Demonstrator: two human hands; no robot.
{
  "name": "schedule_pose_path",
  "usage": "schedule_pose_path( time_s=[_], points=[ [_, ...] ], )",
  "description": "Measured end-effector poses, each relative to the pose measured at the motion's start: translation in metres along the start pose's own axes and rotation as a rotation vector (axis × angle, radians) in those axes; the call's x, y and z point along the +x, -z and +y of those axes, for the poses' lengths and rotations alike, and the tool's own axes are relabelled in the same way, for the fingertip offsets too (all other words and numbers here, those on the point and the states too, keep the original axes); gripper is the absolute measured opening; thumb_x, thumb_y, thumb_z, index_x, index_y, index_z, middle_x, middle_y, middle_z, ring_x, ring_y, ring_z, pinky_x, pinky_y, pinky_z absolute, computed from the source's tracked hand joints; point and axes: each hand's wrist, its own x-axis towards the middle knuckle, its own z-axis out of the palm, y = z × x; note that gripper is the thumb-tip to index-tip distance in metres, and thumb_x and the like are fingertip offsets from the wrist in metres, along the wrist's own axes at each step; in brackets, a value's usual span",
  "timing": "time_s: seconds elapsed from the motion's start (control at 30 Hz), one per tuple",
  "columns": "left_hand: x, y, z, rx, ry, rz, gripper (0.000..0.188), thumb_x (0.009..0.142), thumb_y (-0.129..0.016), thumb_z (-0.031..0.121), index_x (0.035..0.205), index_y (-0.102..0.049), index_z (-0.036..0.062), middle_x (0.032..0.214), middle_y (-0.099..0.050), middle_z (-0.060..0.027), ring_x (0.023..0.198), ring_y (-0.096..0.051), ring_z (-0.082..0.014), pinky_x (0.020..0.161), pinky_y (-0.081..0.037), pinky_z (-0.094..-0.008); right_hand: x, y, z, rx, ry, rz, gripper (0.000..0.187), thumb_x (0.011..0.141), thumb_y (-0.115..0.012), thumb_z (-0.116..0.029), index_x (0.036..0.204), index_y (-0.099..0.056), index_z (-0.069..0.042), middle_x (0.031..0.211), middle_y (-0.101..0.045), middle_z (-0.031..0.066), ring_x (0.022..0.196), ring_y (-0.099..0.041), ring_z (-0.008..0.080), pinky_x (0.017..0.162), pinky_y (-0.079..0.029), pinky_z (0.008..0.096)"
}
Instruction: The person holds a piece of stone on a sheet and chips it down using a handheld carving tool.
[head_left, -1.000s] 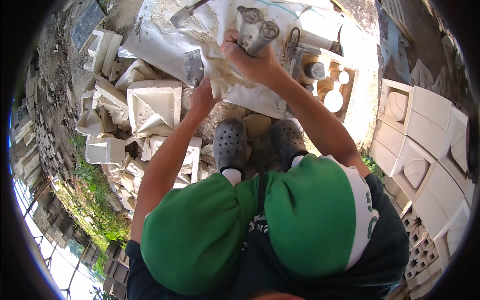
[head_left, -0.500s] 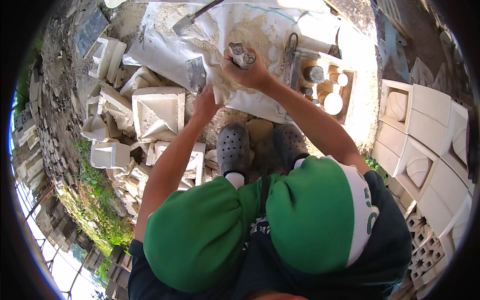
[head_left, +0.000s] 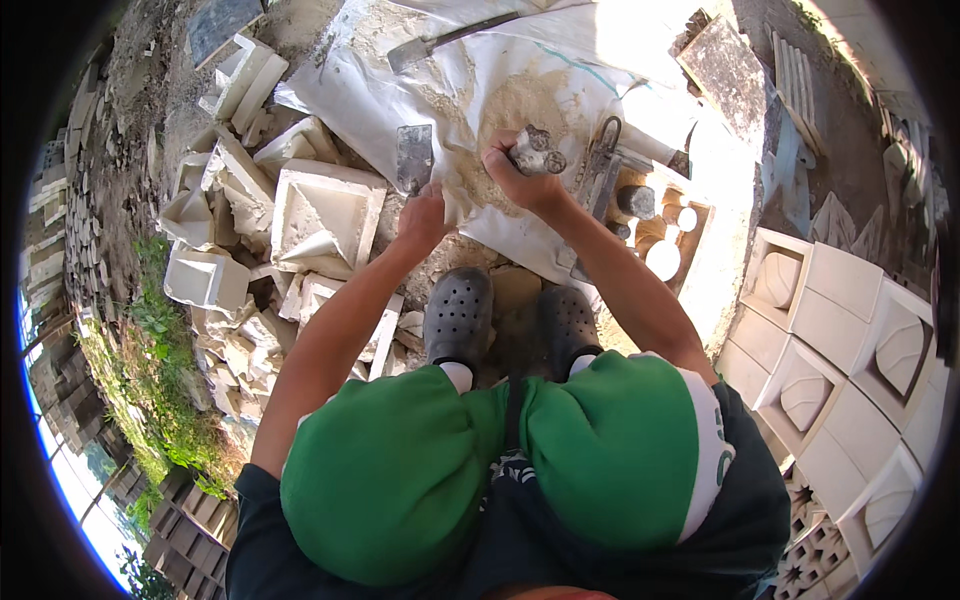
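Observation:
My left hand is closed around the handle of a small trowel. Its flat, rectangular grey blade points away from me at the near left part of a white sheet. To its right, my right hand grips a grey, crusted tool with rounded knobs at its upper end; my fingers cover the rest. A patch of pale sandy powder lies on the white sheet just beyond that hand.
A long-handled spade lies across the sheet's far side. Right of my hand stands a wooden box with round pots and a dark lump. Broken pale cast blocks heap up at left; moulded blocks are stacked at right. My grey clogs stand close in.
The whole view has shifted, so the ground sits lower and further right. My right hand has come slightly nearer to me, and the trowel blade points straighter ahead. Both hands keep their grip.

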Motion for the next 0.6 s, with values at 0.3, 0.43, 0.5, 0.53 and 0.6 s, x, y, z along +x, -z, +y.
schedule_pose_path(
  time_s=[0.3, 0.43, 0.5, 0.53, 0.6],
  points=[
    [0.005, -0.014, -0.01, -0.009, 0.024, 0.098, 0.082, 0.066, -0.082, 0.029, 0.126, -0.04, -0.0072, 0.113, -0.057, -0.022, 0.092, -0.063, -0.0388, 0.076, -0.053, -0.0443, 0.005, 0.015, -0.123, -0.13, 0.071, -0.079, 0.022, 0.085, -0.052, -0.006, 0.065, -0.045, -0.006, 0.061, -0.045, -0.002, 0.058, -0.038, 0.0063, 0.055, -0.035, 0.024],
    [0.01, -0.012, -0.003, -0.013, 0.013, 0.067, 0.08, 0.065, -0.082, 0.028, 0.123, -0.04, -0.0075, 0.109, -0.057, -0.0217, 0.089, -0.063, -0.0385, 0.074, -0.053, -0.0432, -0.007, 0.005, -0.041, -0.057, 0.075, -0.076, 0.021, 0.085, -0.052, -0.007, 0.065, -0.046, -0.006, 0.061, -0.046, -0.0014, 0.058, -0.038, 0.0062, 0.054, -0.034, 0.0243],
    [0.007, -0.015, -0.006, -0.027, 0.022, 0.072, 0.079, 0.065, -0.082, 0.027, 0.122, -0.04, -0.0069, 0.108, -0.058, -0.0212, 0.088, -0.064, -0.0384, 0.073, -0.054, -0.0434, -0.003, -0.002, -0.022, -0.053, 0.019, -0.124, 0.022, 0.086, -0.052, -0.008, 0.065, -0.045, -0.005, 0.059, -0.044, -0.0018, 0.056, -0.036, 0.0065, 0.052, -0.031, 0.0239],
    [0.008, -0.018, -0.01, -0.028, 0.008, 0.111, 0.078, 0.065, -0.082, 0.027, 0.122, -0.04, -0.006, 0.107, -0.058, -0.0206, 0.088, -0.064, -0.0383, 0.073, -0.054, -0.0436, 0.002, -0.002, -0.02, -0.053, 0.016, -0.145, 0.022, 0.086, -0.052, -0.008, 0.065, -0.045, -0.005, 0.059, -0.044, -0.0018, 0.056, -0.036, 0.0065, 0.052, -0.031, 0.0239],
    [0.007, -0.024, -0.012, -0.037, 0.001, 0.149, 0.077, 0.065, -0.082, 0.027, 0.122, -0.04, -0.0051, 0.107, -0.058, -0.02, 0.087, -0.064, -0.0383, 0.072, -0.054, -0.0438, 0.012, 0.0, -0.023, 0.076, -0.141, -0.061, 0.023, 0.086, -0.052, -0.011, 0.065, -0.045, -0.005, 0.059, -0.043, -0.002, 0.054, -0.036, 0.0078, 0.05, -0.029, 0.024]
  ],
)
